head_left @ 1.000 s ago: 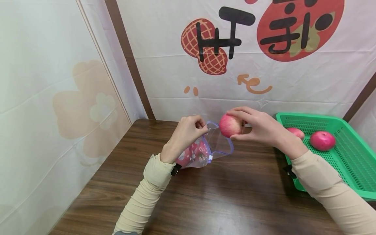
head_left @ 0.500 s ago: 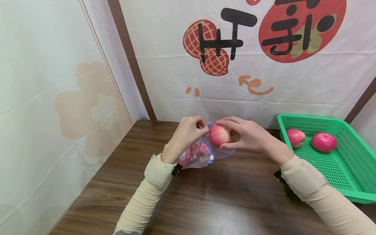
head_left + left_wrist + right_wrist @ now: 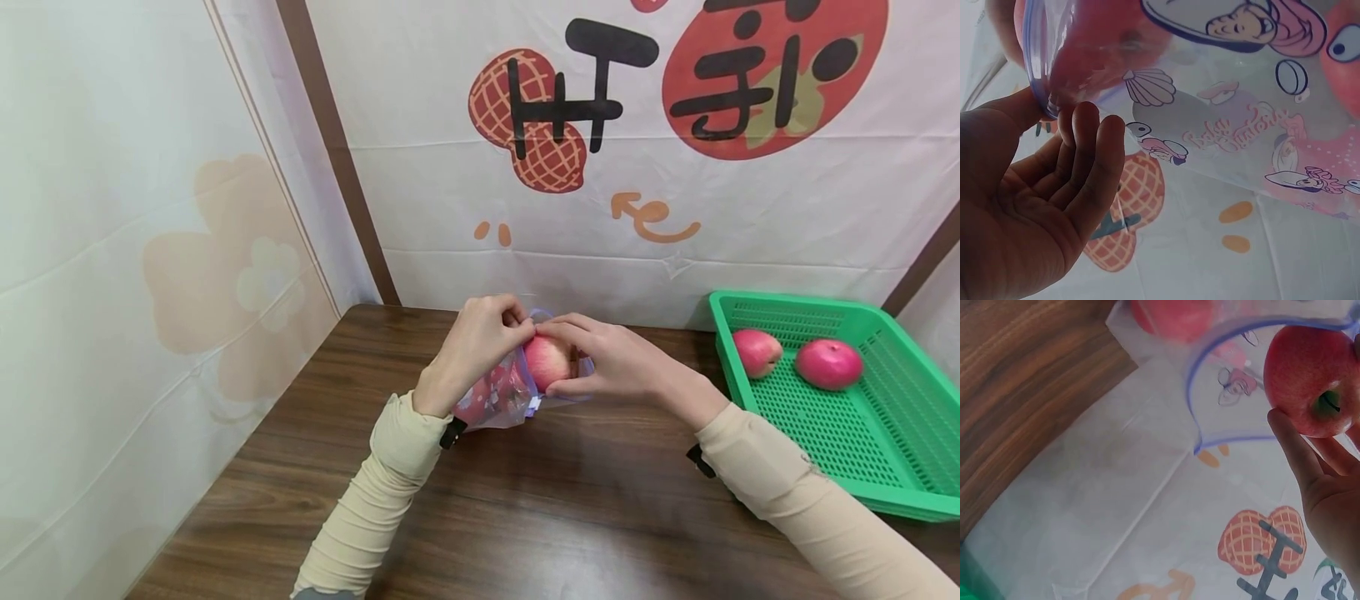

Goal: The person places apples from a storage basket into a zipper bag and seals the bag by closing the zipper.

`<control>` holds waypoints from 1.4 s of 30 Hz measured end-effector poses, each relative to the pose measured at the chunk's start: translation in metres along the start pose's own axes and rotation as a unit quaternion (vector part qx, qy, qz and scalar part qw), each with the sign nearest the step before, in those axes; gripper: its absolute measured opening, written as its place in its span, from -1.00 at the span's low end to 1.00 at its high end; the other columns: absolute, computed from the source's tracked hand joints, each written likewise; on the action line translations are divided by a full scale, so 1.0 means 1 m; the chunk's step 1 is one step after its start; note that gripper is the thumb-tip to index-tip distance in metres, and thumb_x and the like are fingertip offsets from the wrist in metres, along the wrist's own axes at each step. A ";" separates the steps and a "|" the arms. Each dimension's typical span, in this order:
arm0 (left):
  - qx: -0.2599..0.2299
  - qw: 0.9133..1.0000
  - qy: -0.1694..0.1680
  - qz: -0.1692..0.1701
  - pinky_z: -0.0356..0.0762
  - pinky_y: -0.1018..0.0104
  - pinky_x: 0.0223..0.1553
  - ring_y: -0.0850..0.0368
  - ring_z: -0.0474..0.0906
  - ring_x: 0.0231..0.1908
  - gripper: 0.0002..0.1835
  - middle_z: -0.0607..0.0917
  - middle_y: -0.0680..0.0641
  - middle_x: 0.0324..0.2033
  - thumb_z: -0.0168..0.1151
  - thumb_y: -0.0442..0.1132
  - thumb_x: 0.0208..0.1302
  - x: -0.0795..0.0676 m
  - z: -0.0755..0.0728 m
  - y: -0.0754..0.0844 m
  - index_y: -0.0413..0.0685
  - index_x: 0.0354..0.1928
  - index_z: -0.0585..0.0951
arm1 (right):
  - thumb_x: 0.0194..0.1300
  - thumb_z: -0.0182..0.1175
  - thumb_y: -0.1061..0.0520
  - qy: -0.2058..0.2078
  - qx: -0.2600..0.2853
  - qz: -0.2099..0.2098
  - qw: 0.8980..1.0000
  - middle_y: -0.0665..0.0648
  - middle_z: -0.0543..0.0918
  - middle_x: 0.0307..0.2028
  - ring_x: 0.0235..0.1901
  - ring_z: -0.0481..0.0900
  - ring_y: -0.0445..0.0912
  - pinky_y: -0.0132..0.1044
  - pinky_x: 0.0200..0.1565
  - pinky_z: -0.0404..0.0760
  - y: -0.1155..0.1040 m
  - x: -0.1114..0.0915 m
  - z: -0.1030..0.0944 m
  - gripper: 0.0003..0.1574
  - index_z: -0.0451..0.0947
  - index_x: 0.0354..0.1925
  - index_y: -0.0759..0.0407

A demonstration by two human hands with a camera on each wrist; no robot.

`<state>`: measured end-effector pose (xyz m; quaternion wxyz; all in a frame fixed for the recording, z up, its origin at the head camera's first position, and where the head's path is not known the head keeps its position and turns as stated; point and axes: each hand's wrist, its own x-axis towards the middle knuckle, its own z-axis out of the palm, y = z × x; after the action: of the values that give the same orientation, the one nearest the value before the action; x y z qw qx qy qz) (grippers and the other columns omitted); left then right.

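1. The table lay under the bag.
2. Fruit sat inside the bag.
3. An apple was at its mouth.
4. Right of it, a basket held two peers.
5. Behind it hung a sheet.

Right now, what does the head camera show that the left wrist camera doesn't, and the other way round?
Only the head view shows the green basket, two red fruits inside it, and the brown table.

Only the left wrist view makes out the seashell print and pink lettering on the clear bag.

Both show the left hand pinching the bag's edge, and the peanut picture behind.
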<state>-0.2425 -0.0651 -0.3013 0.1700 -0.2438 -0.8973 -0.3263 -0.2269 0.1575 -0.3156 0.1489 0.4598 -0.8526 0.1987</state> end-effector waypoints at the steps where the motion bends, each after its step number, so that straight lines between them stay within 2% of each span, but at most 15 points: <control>1: 0.000 1.000 0.003 0.000 0.42 0.43 -0.49 0.25 0.48 -0.54 -0.92 0.64 0.09 -0.60 0.24 -0.26 0.10 0.000 0.000 0.000 -0.01 -0.50 0.67 | 0.07 0.48 -0.15 0.000 0.014 -0.003 1.000 0.07 0.55 0.16 -0.04 0.60 -0.16 -0.24 -0.08 0.67 0.000 0.001 0.002 -0.08 0.42 0.32 0.13; 3: -0.002 1.000 0.008 0.001 0.41 0.43 -0.52 0.26 0.47 -0.56 -0.91 0.64 0.09 -0.61 0.24 -0.27 0.10 0.000 -0.001 0.000 0.00 -0.50 0.67 | 0.11 0.46 -0.08 -0.003 0.050 0.001 0.999 0.08 0.55 0.14 -0.02 0.62 -0.14 -0.23 -0.05 0.68 -0.002 0.002 0.004 -0.12 0.41 0.32 0.15; 7: -0.008 1.000 0.013 0.002 0.40 0.43 -0.55 0.26 0.45 -0.60 -0.91 0.64 0.08 -0.61 0.23 -0.28 0.11 -0.001 -0.001 -0.001 -0.01 -0.50 0.66 | 0.21 0.39 -0.02 -0.013 0.079 0.022 0.997 0.06 0.57 0.12 0.03 0.63 -0.13 -0.18 0.01 0.65 -0.004 0.001 0.002 -0.24 0.42 0.31 0.15; 11: -0.006 1.000 0.027 -0.008 0.38 0.43 -0.54 0.26 0.42 -0.60 -0.92 0.61 0.07 -0.62 0.24 -0.28 0.10 -0.001 -0.001 -0.003 -0.02 -0.50 0.65 | 0.26 0.35 0.02 -0.020 0.056 0.019 0.998 0.01 0.59 0.10 -0.02 0.59 -0.19 -0.17 -0.01 0.62 -0.002 -0.005 -0.007 -0.32 0.45 0.30 0.13; 16: -0.017 1.000 0.022 -0.009 0.37 0.42 -0.52 0.24 0.42 -0.59 -0.92 0.60 0.07 -0.63 0.23 -0.28 0.09 0.001 0.001 -0.004 -0.02 -0.51 0.65 | 0.22 0.37 0.15 0.004 0.034 0.008 0.999 0.03 0.64 0.04 -0.06 0.61 -0.15 -0.19 -0.06 0.64 0.011 -0.017 -0.023 -0.40 0.51 0.22 0.16; 19: -0.022 1.000 0.014 -0.003 0.38 0.42 -0.50 0.24 0.42 -0.59 -0.92 0.60 0.07 -0.63 0.22 -0.29 0.09 0.001 0.002 -0.002 -0.03 -0.51 0.65 | 0.18 0.40 0.18 0.017 0.018 0.028 0.999 0.05 0.65 0.03 -0.01 0.63 -0.10 -0.14 -0.02 0.65 0.018 -0.025 -0.035 -0.42 0.54 0.18 0.15; 24: -0.019 1.000 0.011 -0.005 0.40 0.42 -0.47 0.25 0.44 -0.57 -0.91 0.60 0.08 -0.62 0.22 -0.30 0.09 0.001 0.003 -0.001 -0.02 -0.51 0.65 | 0.16 0.41 0.18 0.024 -0.014 0.074 0.997 0.12 0.66 0.04 -0.04 0.66 -0.03 -0.07 -0.07 0.68 0.024 -0.036 -0.049 -0.41 0.54 0.17 0.17; 32: -0.021 1.000 0.004 -0.002 0.41 0.42 -0.48 0.26 0.44 -0.57 -0.92 0.59 0.08 -0.62 0.23 -0.29 0.11 -0.001 0.004 -0.003 -0.01 -0.50 0.64 | 0.24 0.36 0.12 0.009 -0.028 0.131 0.991 0.14 0.64 0.09 0.00 0.66 0.04 0.03 -0.02 0.65 0.032 -0.048 -0.062 -0.44 0.53 0.21 0.11; 42: -0.024 1.000 0.005 0.005 0.39 0.42 -0.50 0.25 0.43 -0.58 -0.91 0.57 0.08 -0.63 0.25 -0.28 0.14 -0.002 0.003 -0.005 -0.01 -0.51 0.62 | 0.29 0.32 0.07 0.001 -0.044 0.184 0.982 0.22 0.63 0.10 0.03 0.62 0.11 0.11 0.01 0.62 0.048 -0.067 -0.076 -0.43 0.50 0.23 0.15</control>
<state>-0.2435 -0.0673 -0.3065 0.1701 -0.2502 -0.8873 -0.3480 -0.2262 0.2656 -0.2881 0.1311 0.2879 -0.9304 0.1851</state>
